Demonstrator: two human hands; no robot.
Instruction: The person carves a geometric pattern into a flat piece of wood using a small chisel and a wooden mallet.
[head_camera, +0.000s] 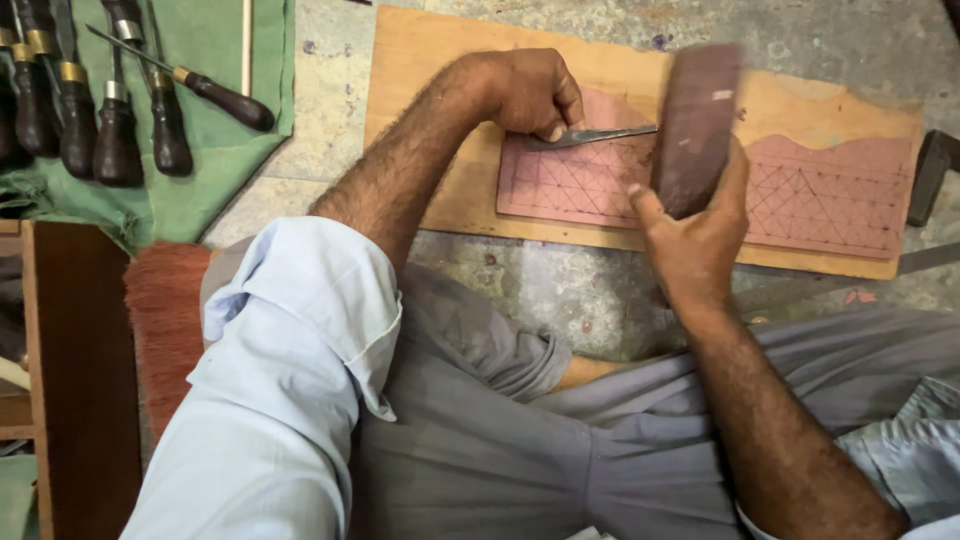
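Pink grid-scored panel (590, 185) under chisel (592, 136) in left grip (530, 92); blurred mallet (694, 125) in right grip (695, 240).

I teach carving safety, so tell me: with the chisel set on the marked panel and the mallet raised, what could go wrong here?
1. The left hand grips the chisel close to where the blurred wooden mallet in the right hand lands; a glancing blow might hit the fingers.
2. The chisel lies nearly flat on the gridded panel; it could skid across the marked lines.
3. No clamp shows on the backing board, so it may shift.
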